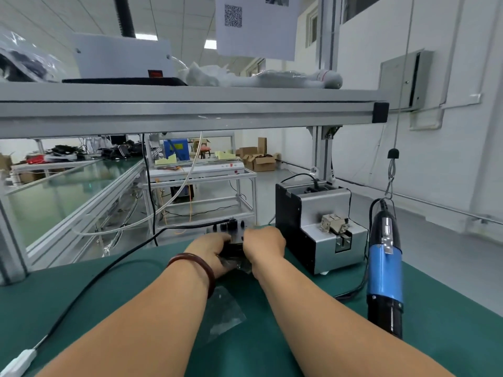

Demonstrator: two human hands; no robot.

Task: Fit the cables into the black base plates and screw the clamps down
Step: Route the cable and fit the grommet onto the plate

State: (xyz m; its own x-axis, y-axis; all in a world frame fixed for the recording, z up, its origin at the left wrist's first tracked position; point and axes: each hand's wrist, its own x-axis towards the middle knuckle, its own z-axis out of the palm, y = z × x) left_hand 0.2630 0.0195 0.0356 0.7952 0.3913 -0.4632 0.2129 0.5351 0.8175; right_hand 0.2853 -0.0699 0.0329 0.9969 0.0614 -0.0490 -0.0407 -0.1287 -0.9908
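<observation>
Base plate (234, 249), black (mostly hidden), between left hand (213, 247), right hand (263, 242); all fingers (223, 238) curled round it.

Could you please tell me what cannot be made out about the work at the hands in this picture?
- Head view: the fingers of the left hand and right hand are hidden behind the hands' backs, so their grip is unclear.
- The black fixture is mostly covered by both hands; whether anything is seated cannot be seen.
- Contents of the clear bag are too faint.
- The white plug is cut off by the lower left edge.
</observation>
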